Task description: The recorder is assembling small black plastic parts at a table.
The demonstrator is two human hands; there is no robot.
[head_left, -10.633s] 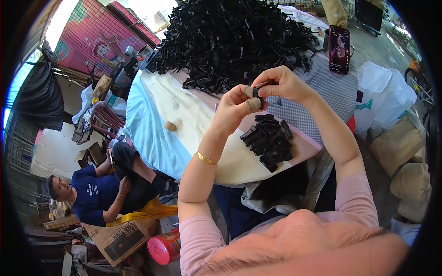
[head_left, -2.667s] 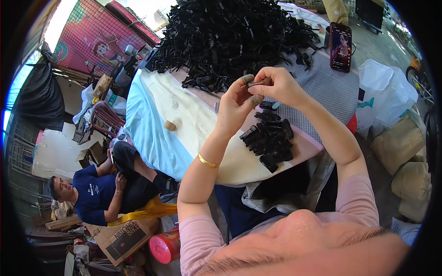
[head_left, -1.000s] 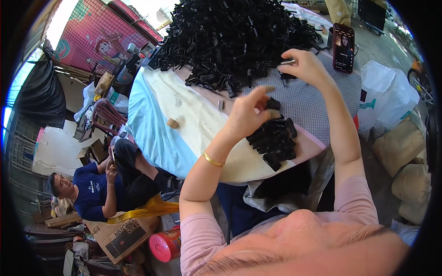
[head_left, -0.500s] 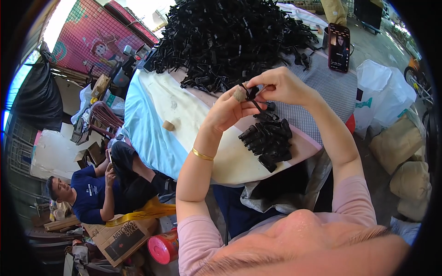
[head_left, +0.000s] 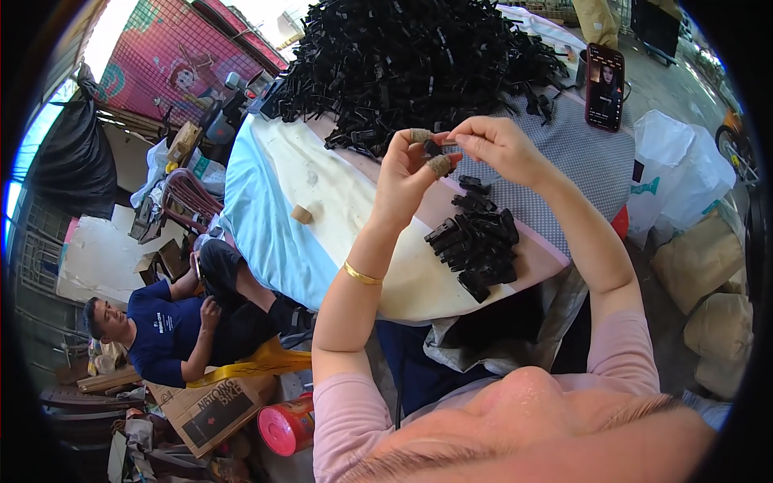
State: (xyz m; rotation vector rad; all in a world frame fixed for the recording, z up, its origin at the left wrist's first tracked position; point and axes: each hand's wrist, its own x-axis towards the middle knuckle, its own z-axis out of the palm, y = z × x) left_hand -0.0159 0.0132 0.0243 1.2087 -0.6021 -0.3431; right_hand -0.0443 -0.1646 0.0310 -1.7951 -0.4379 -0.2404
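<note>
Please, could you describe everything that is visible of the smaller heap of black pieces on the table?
The smaller heap has many short, chunky black pieces, apparently plastic and slightly shiny, overlapping in mixed directions. It lies on the table's cloth, lower in the view than the left hand and right hand; neither appears to touch it. Finer details are unclear.

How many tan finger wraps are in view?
2, both on the left hand: an index-finger wrap and a thumb wrap. Others may be hidden.
</note>
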